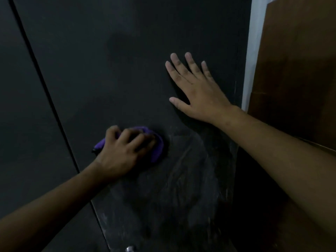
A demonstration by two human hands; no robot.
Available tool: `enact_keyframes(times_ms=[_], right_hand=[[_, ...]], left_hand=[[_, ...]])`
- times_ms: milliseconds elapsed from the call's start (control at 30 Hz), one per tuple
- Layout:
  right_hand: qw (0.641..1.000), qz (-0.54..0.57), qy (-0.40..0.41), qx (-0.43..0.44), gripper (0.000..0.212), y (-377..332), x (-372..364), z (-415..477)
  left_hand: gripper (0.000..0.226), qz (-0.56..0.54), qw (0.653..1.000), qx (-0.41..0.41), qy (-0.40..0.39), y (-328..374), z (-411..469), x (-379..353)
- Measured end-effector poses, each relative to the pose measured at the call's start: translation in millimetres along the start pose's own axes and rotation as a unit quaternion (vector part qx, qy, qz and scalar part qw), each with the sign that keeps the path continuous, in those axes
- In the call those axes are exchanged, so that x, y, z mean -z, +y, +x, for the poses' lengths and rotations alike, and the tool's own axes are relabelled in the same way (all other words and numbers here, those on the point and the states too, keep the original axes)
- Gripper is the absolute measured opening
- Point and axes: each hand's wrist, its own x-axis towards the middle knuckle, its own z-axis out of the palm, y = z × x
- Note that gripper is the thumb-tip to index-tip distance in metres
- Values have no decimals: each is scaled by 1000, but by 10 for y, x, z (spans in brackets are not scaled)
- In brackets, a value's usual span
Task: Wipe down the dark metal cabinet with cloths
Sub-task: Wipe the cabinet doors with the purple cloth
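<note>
Dim cabinet (127,60) door, stiff and smooth, smeared toward its lower right edge; left hand (125,151) bunches soft, light purple cloth (157,146) against mid-door, best gripped wadded under the palm, while right hand (197,91) presses flat, fingers spread, near the right edge.

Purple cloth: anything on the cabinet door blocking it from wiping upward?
Only the right hand, pressed flat on the cabinet door up and to the right of the purple cloth. Straight above the cloth the panel shows nothing in the way. The left hand grips the cloth directly against the door.
</note>
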Motion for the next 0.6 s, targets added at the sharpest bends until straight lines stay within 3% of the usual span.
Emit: enact_keyframes(times_ms=[133, 333, 500, 600], right_hand=[[999, 47, 19, -9, 82, -43, -55, 7], [995, 92, 32, -11, 81, -48, -101, 4], [994, 112, 15, 10, 78, 17, -24, -55], [992, 128, -11, 14, 72, 92, -2, -217]], left_hand=[[46, 4, 993, 116, -2, -19, 352, -16], [40, -42, 998, -33, -45, 463, 291, -237], [33, -26, 998, -43, -26, 343, 203, -135], [33, -2, 1000, -6, -7, 220, 196, -78]])
